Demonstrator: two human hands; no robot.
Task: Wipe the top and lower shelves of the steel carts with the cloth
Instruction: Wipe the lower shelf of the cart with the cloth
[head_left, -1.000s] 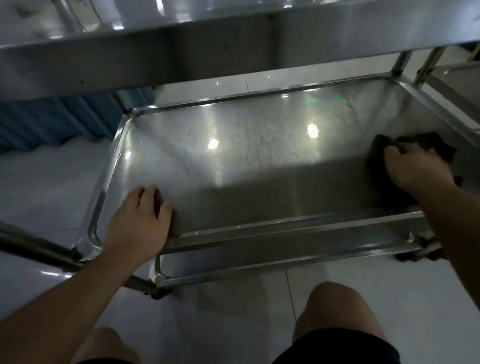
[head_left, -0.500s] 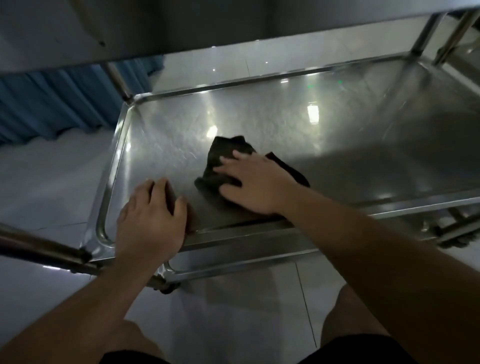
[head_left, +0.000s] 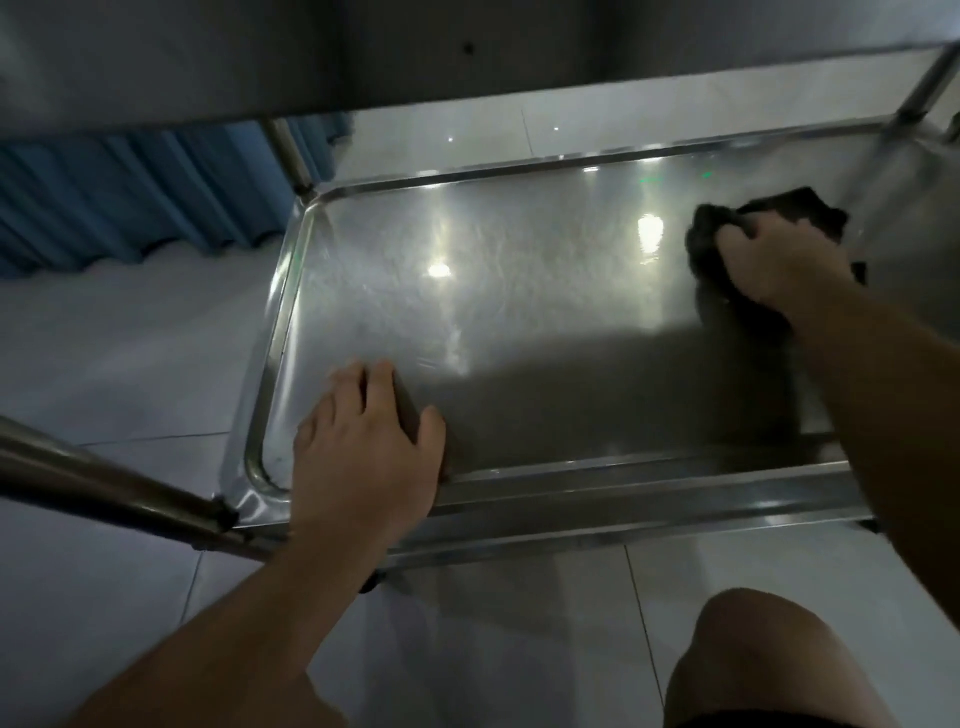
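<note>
Gripping the dark cloth (head_left: 769, 218) with our right hand (head_left: 779, 262) at the lower shelf's (head_left: 519, 291) far right, we brace our flat left hand (head_left: 363, 447) on its near rim, likely steadying the cart.

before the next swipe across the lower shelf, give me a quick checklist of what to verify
1. Cloth under the right hand, fingers curled on it: ok.
2. Cloth flat on the lower shelf: ok; it lies at the right side.
3. Left hand braces the near rim, steadying the cart: ok.
4. Swipe path leftward free of objects: ok.
5. Left hand sits on the near left corner, so that patch cannot be wiped until it lifts: not ok.
6. Shelf clean: cannot tell; glare and shadow hide the surface.
</note>
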